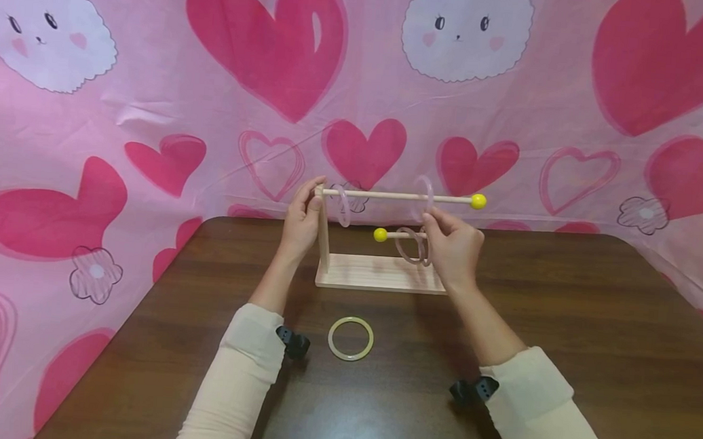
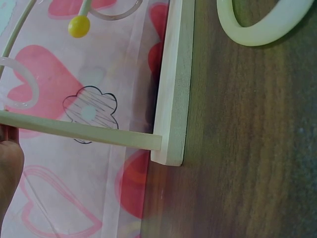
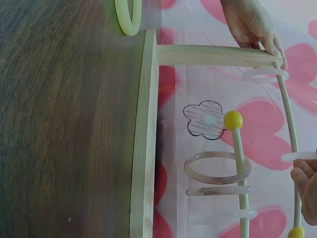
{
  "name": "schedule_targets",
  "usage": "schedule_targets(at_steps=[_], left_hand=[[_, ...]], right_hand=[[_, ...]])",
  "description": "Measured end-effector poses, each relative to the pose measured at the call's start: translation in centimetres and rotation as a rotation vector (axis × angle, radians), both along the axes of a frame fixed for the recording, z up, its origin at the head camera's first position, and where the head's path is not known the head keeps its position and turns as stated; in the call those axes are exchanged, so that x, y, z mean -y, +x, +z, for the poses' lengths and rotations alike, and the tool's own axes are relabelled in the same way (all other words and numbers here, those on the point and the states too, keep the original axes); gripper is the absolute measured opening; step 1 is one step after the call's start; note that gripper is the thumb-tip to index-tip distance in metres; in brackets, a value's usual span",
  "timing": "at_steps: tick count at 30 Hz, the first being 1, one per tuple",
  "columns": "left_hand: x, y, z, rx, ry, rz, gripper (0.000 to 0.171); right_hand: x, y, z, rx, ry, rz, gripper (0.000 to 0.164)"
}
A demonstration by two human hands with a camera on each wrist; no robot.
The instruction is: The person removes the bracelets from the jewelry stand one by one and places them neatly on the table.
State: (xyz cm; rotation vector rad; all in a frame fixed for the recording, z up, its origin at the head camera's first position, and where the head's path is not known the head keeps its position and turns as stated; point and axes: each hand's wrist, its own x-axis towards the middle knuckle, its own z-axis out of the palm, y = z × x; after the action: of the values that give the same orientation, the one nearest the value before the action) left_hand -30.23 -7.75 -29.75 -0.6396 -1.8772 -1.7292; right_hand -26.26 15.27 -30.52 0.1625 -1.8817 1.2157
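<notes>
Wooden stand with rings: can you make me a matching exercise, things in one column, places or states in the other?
1. Left hand
2. Right hand
3. Yellow-green ring
4. Lower ball

A. Flat on the table
B. On a rod's end
C. Holding the top of the upright
D. Pinching a pale ring

Pairs: 1-C, 2-D, 3-A, 4-B

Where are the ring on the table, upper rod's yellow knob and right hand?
Yellow-green ring (image 1: 349, 358): head view, near side of its band.
Upper rod's yellow knob (image 1: 478, 201): head view, middle of the ball.
Right hand (image 1: 456, 250): head view, back of the hand.
</notes>
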Motion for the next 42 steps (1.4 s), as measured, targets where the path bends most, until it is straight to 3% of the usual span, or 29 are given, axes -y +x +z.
schedule_targets(at_steps=[22, 29, 34, 42], left_hand=[[0.0, -0.4, -0.2, -0.014, 0.018, -0.016, 0.034], [0.3, -2.5, -1.9, -0.036, 0.036, -0.023, 0.036], [0.2, -2.8, -2.2, -0.065, 0.038, -0.02, 0.038], [0.4, -2.7, -2.1, -0.032, 0.025, -0.005, 0.04]], right_hand=[[-1.8, 0.2, -0.2, -0.018, 0.006, -0.079, 0.015], [-2.7, 0.3, -0.5, 0.004, 0.003, -0.098, 0.016], [-3.2, 0.4, -0.4, 0.016, 0.013, -0.118, 0.016], [-3.7, 0.6, -0.3, 0.018, 0.009, -0.131, 0.017]])
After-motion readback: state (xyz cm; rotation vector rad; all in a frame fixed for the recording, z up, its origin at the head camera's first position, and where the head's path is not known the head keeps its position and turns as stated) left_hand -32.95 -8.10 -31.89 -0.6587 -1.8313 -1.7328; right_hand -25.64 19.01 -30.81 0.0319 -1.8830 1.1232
